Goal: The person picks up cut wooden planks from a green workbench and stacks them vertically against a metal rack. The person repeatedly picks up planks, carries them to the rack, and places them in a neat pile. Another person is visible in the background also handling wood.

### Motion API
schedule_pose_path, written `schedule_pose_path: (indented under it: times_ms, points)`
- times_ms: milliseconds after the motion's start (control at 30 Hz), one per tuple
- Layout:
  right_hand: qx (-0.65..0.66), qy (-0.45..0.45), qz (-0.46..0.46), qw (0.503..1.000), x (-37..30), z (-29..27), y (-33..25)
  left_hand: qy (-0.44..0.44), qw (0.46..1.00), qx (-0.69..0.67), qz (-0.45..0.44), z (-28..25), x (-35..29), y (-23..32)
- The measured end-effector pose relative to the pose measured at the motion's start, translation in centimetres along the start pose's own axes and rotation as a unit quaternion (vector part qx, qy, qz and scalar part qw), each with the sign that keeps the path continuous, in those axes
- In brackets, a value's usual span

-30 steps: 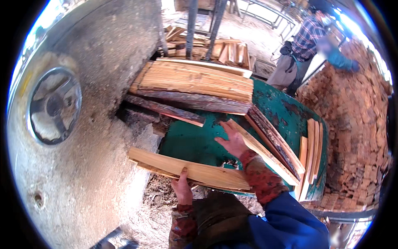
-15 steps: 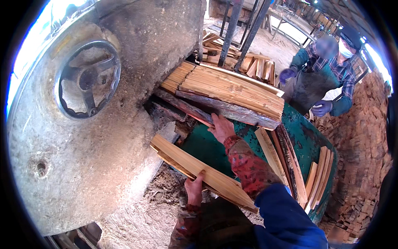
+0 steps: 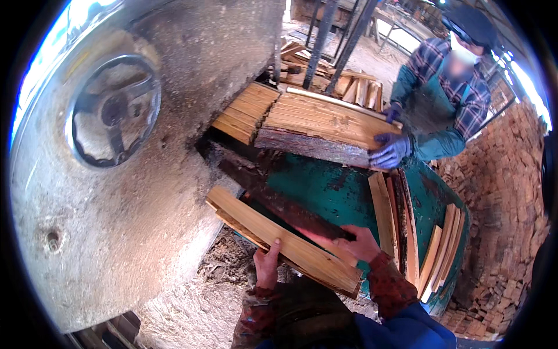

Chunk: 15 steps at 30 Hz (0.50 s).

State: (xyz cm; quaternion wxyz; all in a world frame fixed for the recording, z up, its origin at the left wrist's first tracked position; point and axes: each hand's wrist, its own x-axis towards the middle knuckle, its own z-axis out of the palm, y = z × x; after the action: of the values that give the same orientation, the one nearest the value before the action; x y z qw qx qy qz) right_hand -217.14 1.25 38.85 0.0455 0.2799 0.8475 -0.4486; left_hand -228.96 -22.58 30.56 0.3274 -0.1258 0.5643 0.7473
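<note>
While the left hand [image 3: 267, 267] held the pale boards [image 3: 302, 251] by their near edge, thumb on top and fingers out of my sight beneath, the right hand [image 3: 361, 243] was closed on the near end of a dark, bark-edged strip [image 3: 285, 202]. From my end of the feed, I saw that strip slant away to the left, just beyond the boards and roughly in line with them; I could not tell whether the two touched. Both lay over the near part of a worn green surface [image 3: 343, 200], with the boards' left end near a mottled machine panel [image 3: 151, 227] that carried a metal handwheel [image 3: 114, 110].

Across the surface I had a sawn stack [image 3: 328, 119] of slats, bark along its near side, and left of it a shorter block of slats [image 3: 247, 113], set at an angle to it. A co-worker [image 3: 433, 96] leaned in at the stack's right end, one gloved hand [image 3: 390, 151] on its near corner and the other glove [image 3: 394, 112] at the far corner. Right of centre I made out a pale strip [image 3: 382, 212] beside darker bark-edged lengths [image 3: 400, 215], then a cluster of narrow strips [image 3: 444, 250] near the right edge. Behind the stack, loose pieces of wood [image 3: 363, 93] lay heaped by upright posts [image 3: 319, 52], and small stacked blocks [image 3: 494, 215] formed a bank on the right.
</note>
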Motion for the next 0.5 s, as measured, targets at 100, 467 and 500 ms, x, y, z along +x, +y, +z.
schedule_pose_path:
  times_ms: [100, 467, 500]
  points:
    - [0.037, -0.037, 0.044, 0.998, -3.5, -0.3, 0.5, -0.018, 0.998, -0.059, 0.001, -0.8, 0.1, -1.0]
    - [-0.18, 0.043, -0.145, 0.972, -6.8, 0.5, -0.2, 0.037, 0.995, -0.088, -0.013, 1.9, -0.5, 1.2]
    - [-0.17, 0.05, -0.143, 0.974, -6.7, 0.7, -0.3, 0.034, 0.995, -0.091, -0.007, 1.9, -0.5, 1.0]
